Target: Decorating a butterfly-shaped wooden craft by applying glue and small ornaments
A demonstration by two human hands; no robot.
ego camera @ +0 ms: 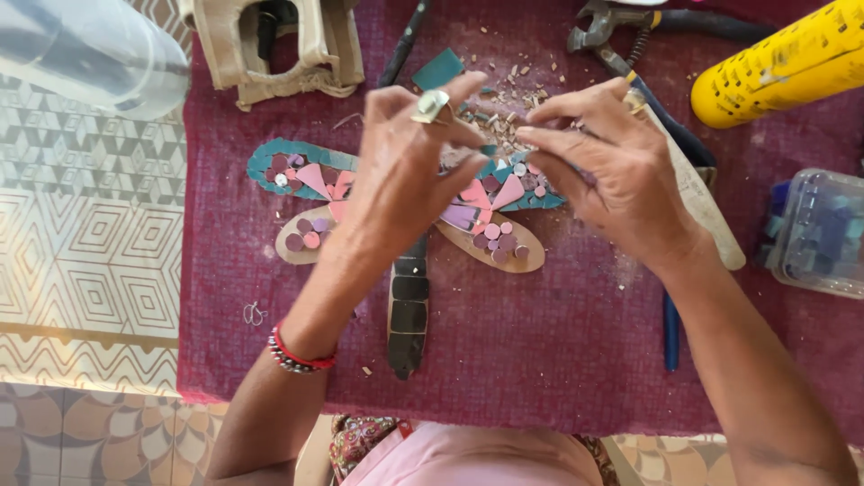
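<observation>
**Tiny tile bit over the dragonfly**

Our left hand (409, 171) and right hand (603, 162) meet above the dragonfly mosaic (405, 225) on the red cloth (540, 342). Both hands' fingertips are pressed together, pinching something too small to tell, maybe a tile chip. We think we are fitting a piece. Next it needs gentle placing on the right wing.

Pliers (601, 29), a yellow perforated cylinder (781, 65), a clear box of tiles (817, 232) — all on the maroon cloth (540, 360).
</observation>
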